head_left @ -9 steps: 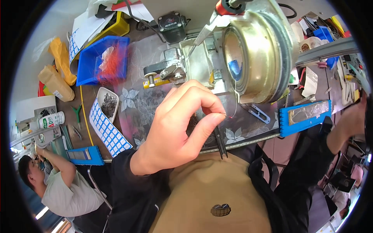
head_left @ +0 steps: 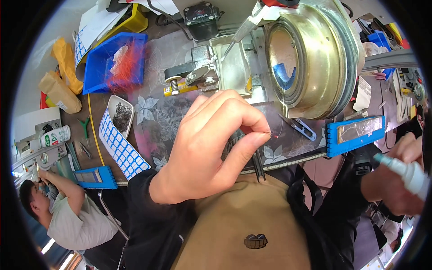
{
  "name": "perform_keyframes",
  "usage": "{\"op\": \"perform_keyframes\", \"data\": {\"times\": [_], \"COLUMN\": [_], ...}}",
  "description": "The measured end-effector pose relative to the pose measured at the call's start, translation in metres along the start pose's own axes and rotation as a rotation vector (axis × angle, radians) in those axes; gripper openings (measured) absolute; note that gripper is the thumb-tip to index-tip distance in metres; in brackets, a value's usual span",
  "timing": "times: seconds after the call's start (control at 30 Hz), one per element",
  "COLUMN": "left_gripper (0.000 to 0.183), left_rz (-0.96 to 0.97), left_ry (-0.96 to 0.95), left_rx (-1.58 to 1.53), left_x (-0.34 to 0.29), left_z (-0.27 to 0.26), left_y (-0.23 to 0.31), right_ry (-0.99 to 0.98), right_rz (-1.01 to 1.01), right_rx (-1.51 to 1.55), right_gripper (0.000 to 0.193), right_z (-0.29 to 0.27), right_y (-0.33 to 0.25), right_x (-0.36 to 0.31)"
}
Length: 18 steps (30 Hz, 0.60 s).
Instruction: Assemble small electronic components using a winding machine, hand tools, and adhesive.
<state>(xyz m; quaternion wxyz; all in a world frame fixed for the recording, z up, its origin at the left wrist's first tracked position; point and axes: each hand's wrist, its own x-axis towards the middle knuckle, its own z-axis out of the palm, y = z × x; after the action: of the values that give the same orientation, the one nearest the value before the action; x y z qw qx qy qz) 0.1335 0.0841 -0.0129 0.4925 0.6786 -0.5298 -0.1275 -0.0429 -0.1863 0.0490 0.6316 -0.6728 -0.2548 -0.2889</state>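
Near the middle, my left hand (head_left: 216, 144) is closed in a pinch, thumb against forefinger. From its fingertips sticks a thin dark piece with a red tip (head_left: 274, 135); the rest is hidden by the fingers. A fine pale line (head_left: 283, 108) runs from the rim of a brass-coloured drum (head_left: 315, 67) down toward that tip. Just below the fingers, dark narrow prongs (head_left: 258, 166) point toward me. At the far right edge my right hand (head_left: 398, 180) grips a white squeeze bottle (head_left: 413, 176) with a teal nozzle, partly cut off by the picture's rim.
A metal clamp device (head_left: 202, 74) stands left of the drum. Further left are a blue bin (head_left: 94, 67) with red threads and a white tray (head_left: 128, 108) of dark wire bits. A blue-framed case (head_left: 333, 139) lies at the table's right edge. Another person (head_left: 67, 216) sits at left.
My right hand has come further into view from the right edge, now showing the white bottle. My left hand keeps its pinch. The view has shifted slightly, and the pale line hangs straighter.
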Motion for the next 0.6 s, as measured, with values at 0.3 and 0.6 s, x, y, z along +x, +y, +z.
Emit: {"op": "perform_keyframes", "data": {"times": [0.3,0.6], "left_gripper": [0.011,0.011], "left_rz": [-0.014,-0.034], "left_ry": [0.020,0.013], "left_rx": [-0.049,-0.067], "left_x": [-0.003,-0.005], "left_z": [-0.002,-0.002], "left_y": [-0.004,-0.007], "right_ry": [-0.054,-0.109], "right_rz": [0.020,0.002], "right_rx": [-0.141,-0.257], "right_gripper": [0.071,0.073], "right_z": [0.051,0.050], "right_y": [0.050,0.060], "right_x": [0.001,0.005]}}
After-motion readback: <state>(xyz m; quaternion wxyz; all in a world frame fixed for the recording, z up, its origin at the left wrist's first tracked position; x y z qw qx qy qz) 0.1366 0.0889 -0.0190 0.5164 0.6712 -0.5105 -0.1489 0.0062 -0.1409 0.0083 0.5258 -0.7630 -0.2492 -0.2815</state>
